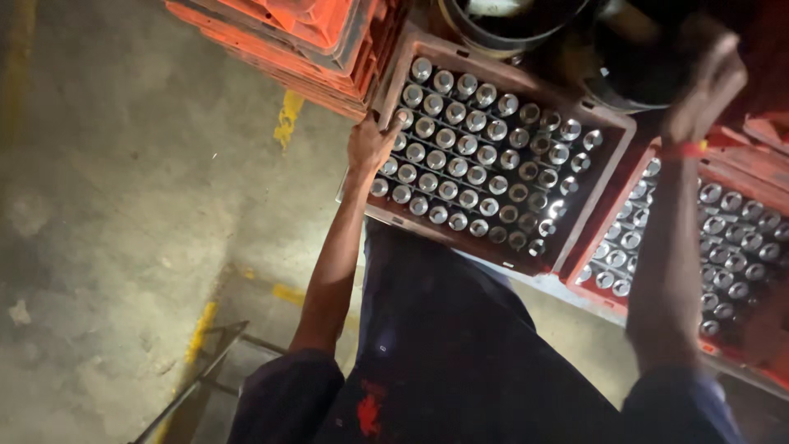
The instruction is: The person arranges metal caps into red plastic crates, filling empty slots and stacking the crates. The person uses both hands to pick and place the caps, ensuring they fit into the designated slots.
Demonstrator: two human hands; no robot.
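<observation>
A: Start with the biggest thing; what fills the view?

B: The concrete floor [123,205] takes the whole side toward 9 o'clock, with worn yellow paint marks; next in size is the person's dark work clothing [444,353] at 6 o'clock.

A: And the crates?

B: 3 groups; a stack of empty orange crates [288,41] at 11 o'clock, the brown crate [394,74] just above centre, and a red crate [592,284] at 3 o'clock, touching or just beside the brown one. Both are packed with upright shiny metal cylinders [468,156], set in divided rows; the brown crate's long axis runs from 10 o'clock down toward 4 o'clock.

A: Where are the hands?

B: The left hand [371,141] rests on the brown crate's rim at its 9 o'clock end, fingers curled over the edge among the outermost cylinders; it looks like a hold on the rim, though I cannot tell how firm. The right hand [708,82] is raised at 1 o'clock, blurred, partly closed near a dark round container [633,82]; whether it grasps anything I cannot tell; a red band [686,150] sits on that wrist.

A: So which hand is nearer the brown crate?

B: The left, touching it; the crate stretches away from that grip toward 3 o'clock, while the right hand is well apart, beyond its far corner.
</observation>
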